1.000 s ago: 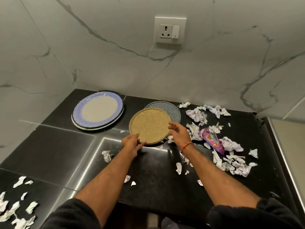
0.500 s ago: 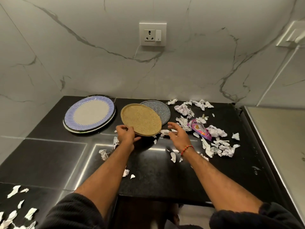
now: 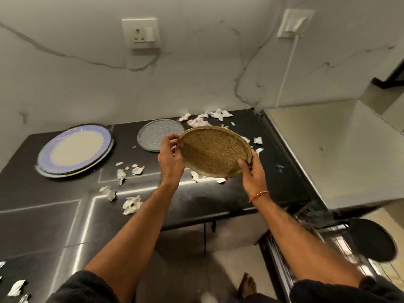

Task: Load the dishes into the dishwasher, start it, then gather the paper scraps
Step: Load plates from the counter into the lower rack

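A speckled tan plate (image 3: pixel 213 150) is held tilted in the air above the black counter (image 3: pixel 65 215). My left hand (image 3: pixel 170 158) grips its left rim and my right hand (image 3: pixel 251 173) grips its lower right rim. A grey speckled plate (image 3: pixel 157 136) lies flat on the counter behind my left hand. Further left lies a large blue-rimmed plate (image 3: pixel 74 149) on top of another plate. Torn white paper scraps (image 3: pixel 131 204) are scattered over the counter, with more at the back (image 3: pixel 209 117) and at the lower left (image 3: pixel 16 287).
The marble wall carries a socket (image 3: pixel 142 36) and a plug with a white cable (image 3: pixel 293 25). A pale grey surface (image 3: pixel 338 154) adjoins the counter on the right. Below it, a dark rack (image 3: pixel 328 232) and a round black dish (image 3: pixel 371 239) show at the lower right.
The tan plate has been lifted off the grey plate and carried to the right. My right hand has left the scraps and taken hold of the plate. The view has swung right.
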Tool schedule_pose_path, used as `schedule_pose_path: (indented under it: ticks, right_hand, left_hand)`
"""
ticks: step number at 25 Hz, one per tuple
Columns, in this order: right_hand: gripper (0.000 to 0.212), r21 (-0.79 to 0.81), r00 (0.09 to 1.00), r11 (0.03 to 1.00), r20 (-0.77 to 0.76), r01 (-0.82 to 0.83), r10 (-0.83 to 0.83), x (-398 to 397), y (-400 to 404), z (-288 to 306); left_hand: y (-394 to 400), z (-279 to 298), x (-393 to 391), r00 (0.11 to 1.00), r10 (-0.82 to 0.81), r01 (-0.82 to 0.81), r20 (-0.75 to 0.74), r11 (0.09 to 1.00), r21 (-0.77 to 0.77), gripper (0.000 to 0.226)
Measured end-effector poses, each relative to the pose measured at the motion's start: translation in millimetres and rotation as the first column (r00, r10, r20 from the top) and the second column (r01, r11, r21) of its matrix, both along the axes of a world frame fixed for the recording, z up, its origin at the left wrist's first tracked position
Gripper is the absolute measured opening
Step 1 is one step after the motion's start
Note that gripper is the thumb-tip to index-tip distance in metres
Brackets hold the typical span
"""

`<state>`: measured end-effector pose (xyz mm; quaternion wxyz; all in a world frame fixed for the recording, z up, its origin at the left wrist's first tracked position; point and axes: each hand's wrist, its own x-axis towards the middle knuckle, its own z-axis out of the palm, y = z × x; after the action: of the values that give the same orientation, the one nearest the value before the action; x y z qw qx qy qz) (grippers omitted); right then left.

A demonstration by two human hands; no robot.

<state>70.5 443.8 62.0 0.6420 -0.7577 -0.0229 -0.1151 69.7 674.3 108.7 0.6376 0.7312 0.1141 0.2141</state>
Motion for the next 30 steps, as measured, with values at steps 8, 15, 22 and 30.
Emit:
schedule_pose_path:
  ticks: [8, 15, 22, 30]
  right_hand:
    - [0.035, 0.15, 0.781, 0.768, -0.073, 0.623, -0.62, -102, -234, 10]
    - [0.046, 0.174, 0.583, 0.56, -0.136, 0.81, -0.801, -241, -444, -12]
    - [0.04, 0.085, 0.414, 0.406, -0.269, 0.91, -0.87, -325, -556, -48]
    - [0.048, -0.077, 0.292, 0.339, -0.355, 0.938, -0.888, -280, -617, -126]
  left_hand:
    - [-244, -4, -6, 0.875, -0.467, 0.477, -0.124, 0.877, 0.062, 0.027]
    - [-493, -15, -74, 0.565, -0.792, 0.821, -0.229, 0.516, 0.242, 0.046]
    - [-649, -25, -122, 0.275, -0.849, 0.954, -0.451, 0.183, 0.237, 0.056]
    - [-741, -102, -63, 0.053, -0.812, 0.997, -0.581, 0.013, 0.073, 0.08]
